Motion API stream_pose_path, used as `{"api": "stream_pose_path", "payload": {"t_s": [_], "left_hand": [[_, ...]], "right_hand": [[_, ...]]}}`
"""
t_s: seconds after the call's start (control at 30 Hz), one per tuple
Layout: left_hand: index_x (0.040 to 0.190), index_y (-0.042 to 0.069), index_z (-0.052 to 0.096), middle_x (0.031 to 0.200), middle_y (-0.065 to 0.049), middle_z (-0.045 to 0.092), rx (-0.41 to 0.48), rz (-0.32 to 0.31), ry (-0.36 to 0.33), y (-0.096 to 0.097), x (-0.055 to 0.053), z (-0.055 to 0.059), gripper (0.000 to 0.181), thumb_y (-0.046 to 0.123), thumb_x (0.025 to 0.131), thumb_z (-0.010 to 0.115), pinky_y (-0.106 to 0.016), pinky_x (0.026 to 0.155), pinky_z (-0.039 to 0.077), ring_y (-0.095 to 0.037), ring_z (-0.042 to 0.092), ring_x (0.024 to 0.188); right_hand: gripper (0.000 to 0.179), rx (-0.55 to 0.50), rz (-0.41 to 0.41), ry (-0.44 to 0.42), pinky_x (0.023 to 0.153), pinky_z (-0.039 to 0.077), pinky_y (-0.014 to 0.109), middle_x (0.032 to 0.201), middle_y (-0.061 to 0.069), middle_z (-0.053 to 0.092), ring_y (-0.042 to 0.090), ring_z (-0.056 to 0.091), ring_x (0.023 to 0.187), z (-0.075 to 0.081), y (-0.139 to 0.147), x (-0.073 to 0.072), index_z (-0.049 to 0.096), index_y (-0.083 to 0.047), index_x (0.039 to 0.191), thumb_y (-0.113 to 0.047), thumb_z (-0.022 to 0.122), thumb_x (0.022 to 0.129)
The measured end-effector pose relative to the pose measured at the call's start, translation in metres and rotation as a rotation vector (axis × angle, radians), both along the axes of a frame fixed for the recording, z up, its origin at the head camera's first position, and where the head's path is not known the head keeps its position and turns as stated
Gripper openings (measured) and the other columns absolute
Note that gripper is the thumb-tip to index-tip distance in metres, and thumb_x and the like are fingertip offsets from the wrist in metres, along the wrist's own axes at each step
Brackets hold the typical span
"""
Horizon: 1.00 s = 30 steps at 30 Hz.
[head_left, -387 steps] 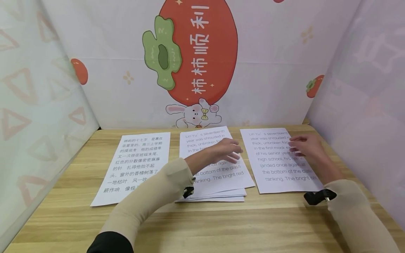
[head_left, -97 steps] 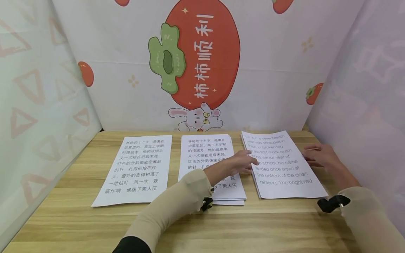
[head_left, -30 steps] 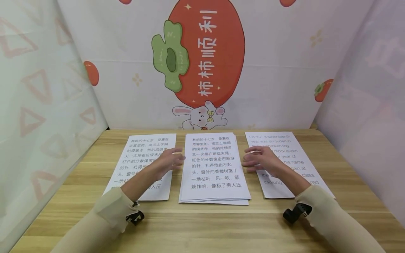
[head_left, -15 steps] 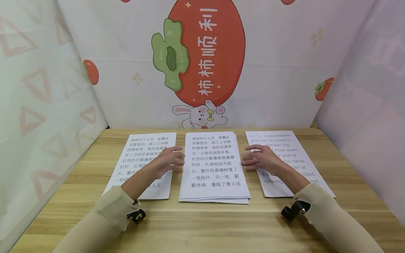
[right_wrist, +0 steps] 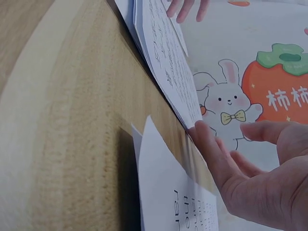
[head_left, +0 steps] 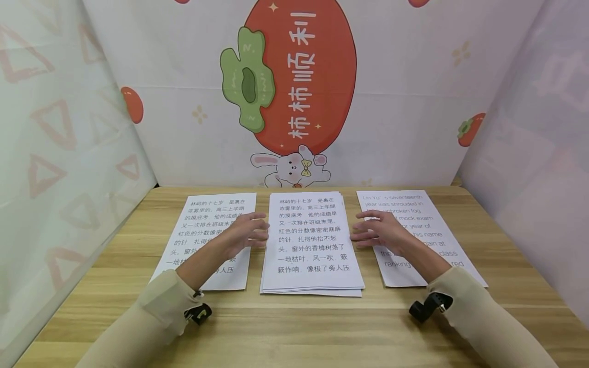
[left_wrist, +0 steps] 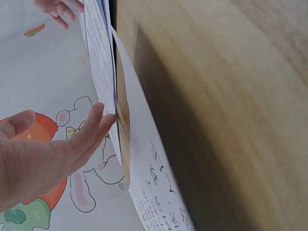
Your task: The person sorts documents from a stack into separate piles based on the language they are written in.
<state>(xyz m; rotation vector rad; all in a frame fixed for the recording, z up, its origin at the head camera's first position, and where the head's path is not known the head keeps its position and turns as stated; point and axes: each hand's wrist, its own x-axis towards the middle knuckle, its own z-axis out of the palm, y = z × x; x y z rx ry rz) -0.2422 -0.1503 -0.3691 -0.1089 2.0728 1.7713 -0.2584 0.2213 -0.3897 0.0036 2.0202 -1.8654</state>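
Note:
A stack of printed paper sheets [head_left: 313,245] lies in the middle of the table, Chinese text on its top sheet. My left hand [head_left: 246,232] is at the stack's left edge, fingers loosely extended, its arm crossing a Chinese-text sheet [head_left: 232,281] on the left. On the other side my right hand [head_left: 379,232] reaches to the stack's right edge over sheets with English text [head_left: 407,278]. In the left wrist view the fingertips [left_wrist: 109,120] meet the stack's side. The right wrist view shows fingers [right_wrist: 204,134] right at the opposite edge. Neither hand grips anything.
The wooden table [head_left: 294,332] bears three paper piles in a row. A white cloth backdrop [head_left: 405,92] with a persimmon and rabbit print stands behind, and patterned cloth walls [head_left: 55,153] rise at both sides. Black wrist cameras [head_left: 430,306] sit on both sleeves.
The middle pile's top sheet changed from English to Chinese text. Both hands left the right pile for either side of the middle stack. Over the last second they have hardly moved.

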Motion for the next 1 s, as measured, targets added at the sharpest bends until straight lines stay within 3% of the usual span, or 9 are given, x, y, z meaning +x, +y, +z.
{"api": "stream_pose_path", "payload": {"t_s": [0.53, 1.0], "left_hand": [[0.159, -0.003, 0.03, 0.152, -0.031, 0.043, -0.028, -0.006, 0.01, 0.002, 0.001, -0.002, 0.063, 0.009, 0.101, 0.052, -0.047, 0.107, 0.054, -0.047, 0.052, 0.134], [0.159, -0.004, 0.03, 0.152, -0.031, 0.044, -0.025, -0.006, 0.006, 0.001, 0.002, -0.002, 0.06, 0.011, 0.105, 0.049, -0.046, 0.107, 0.054, -0.046, 0.053, 0.134]], "right_hand": [[0.056, -0.027, -0.046, 0.006, 0.094, 0.062, 0.043, 0.127, 0.024, 0.064, 0.027, 0.074, 0.105, -0.002, -0.003, 0.003, 0.034, 0.009, 0.152, -0.002, 0.056, 0.102], [0.051, -0.004, -0.031, 0.04, 0.09, 0.063, 0.037, 0.11, 0.014, 0.07, 0.015, 0.071, 0.092, -0.008, -0.015, -0.002, 0.04, 0.012, 0.147, 0.002, 0.06, 0.101]]}}
